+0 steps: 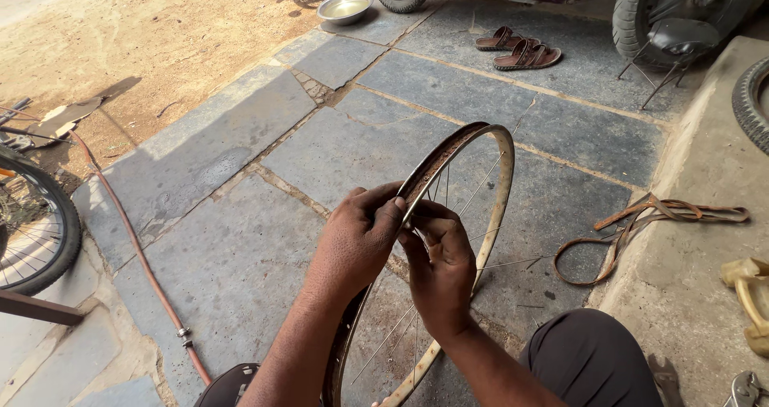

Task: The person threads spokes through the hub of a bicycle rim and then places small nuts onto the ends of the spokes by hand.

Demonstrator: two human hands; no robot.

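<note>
- Over the stone floor (240,255), left hand (352,243) clenched around the wheel rim (497,191).
- Right hand (440,267) pinches at a spoke (481,184); I'd keep the rim steady.

1. We see hard daylight from the upper left — the sandy dirt ground (152,30) is nearly washed out.
2. We see the grey stone paving slabs (336,147) lie mostly in even shade, with a sunlit band along their left edge.
3. The round steel bowl (345,7) throws glare.
4. We find the rusty spoked bicycle wheel rim (490,184) and both hands sharp — its thin spokes stay crisp.
5. Lines bend slightly at the frame edges, and the dark parked scooter (673,6) sits in deep shadow.
</note>
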